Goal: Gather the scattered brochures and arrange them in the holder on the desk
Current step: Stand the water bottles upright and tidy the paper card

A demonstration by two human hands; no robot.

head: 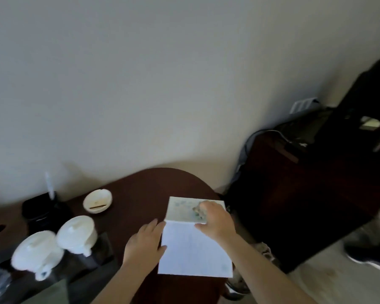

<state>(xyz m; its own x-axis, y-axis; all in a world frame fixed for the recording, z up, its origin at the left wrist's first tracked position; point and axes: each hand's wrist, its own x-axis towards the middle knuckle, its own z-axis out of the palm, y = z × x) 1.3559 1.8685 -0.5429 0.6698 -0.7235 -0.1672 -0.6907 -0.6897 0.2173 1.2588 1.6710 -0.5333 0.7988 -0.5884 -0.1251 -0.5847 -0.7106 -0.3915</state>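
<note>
The left hand (144,242) lay against the left edge of the brochure (193,253), fingers nearly straight and thumb tip at that edge; whether it pinched the sheet could not be determined. The brochure was held tilted above the right end of the dark brown desk (140,187). Its lower panel, facing the camera, was plain white, and its upper panel, beyond a crosswise fold, carried a faint blue-green print. Whether the two panels were one sheet or two could not be determined. The right hand (215,220) gripped the brochure at the fold, thumb on the white panel and fingers curled over the printed panel. The hands were apart, one at each side of the brochure. Far left of the brochure stood two white lidded cups (36,251) (77,233), side by side. Beyond them, also left of the brochure, stood a black container (38,207) with an upright pen (49,185). A round white dish (97,201) lay nearer the brochure, apart from it on its left. Right of the brochure stood a dark cabinet (294,194), and further right a dark shoe (369,257) rested on the pale floor.
</note>
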